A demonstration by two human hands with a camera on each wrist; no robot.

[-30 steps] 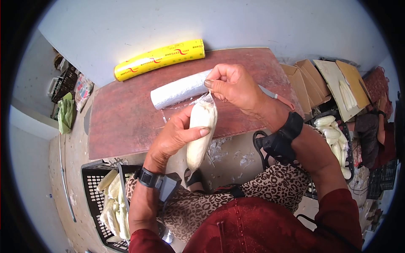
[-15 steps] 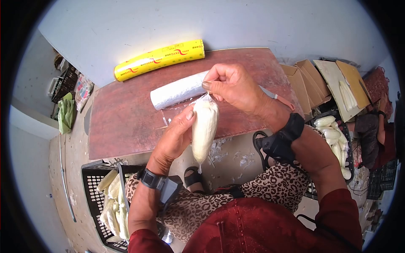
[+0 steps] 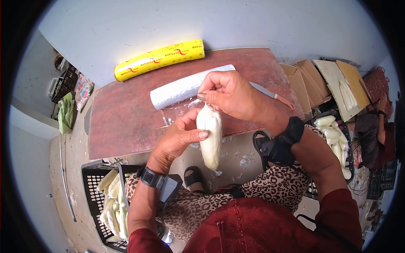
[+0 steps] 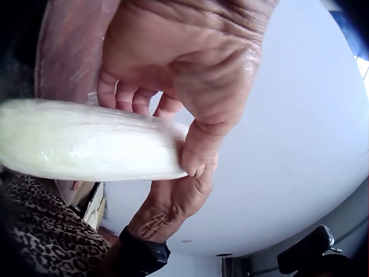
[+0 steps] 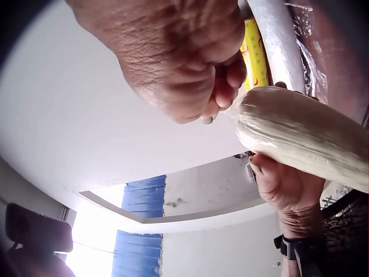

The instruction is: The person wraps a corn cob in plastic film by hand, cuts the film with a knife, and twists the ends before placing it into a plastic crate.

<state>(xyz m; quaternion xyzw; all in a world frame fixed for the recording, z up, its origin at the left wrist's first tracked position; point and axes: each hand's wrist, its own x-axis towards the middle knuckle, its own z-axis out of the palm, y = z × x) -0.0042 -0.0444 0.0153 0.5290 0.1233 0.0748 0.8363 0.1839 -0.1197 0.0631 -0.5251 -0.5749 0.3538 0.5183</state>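
A pale husked ear [image 3: 210, 137], wrapped in clear film, hangs upright between the hands in front of the table edge. The left hand [image 3: 179, 137] holds its side, thumb across the front and fingers behind. At its top, the right hand [image 3: 236, 95] pinches the gathered film between thumb and curled fingers. The right wrist view shows the film drawn from the ear [image 5: 300, 133] to the right fingertips. In the left wrist view the ear [image 4: 86, 141] lies beside the left hand [image 4: 184, 69].
On the reddish table [image 3: 122, 122] lie a white film roll [image 3: 181, 90], a yellow roll [image 3: 160, 59] and a knife [image 3: 274, 95]. Black crates of wrapped ears stand at left [image 3: 95, 202] and right [image 3: 349, 152]. Cardboard [image 3: 310, 80] leans at the right.
The right hand has moved slightly down with the film end, and the ear has shifted right. The left thumb lifted to the ear's upper side, then came back across its front.
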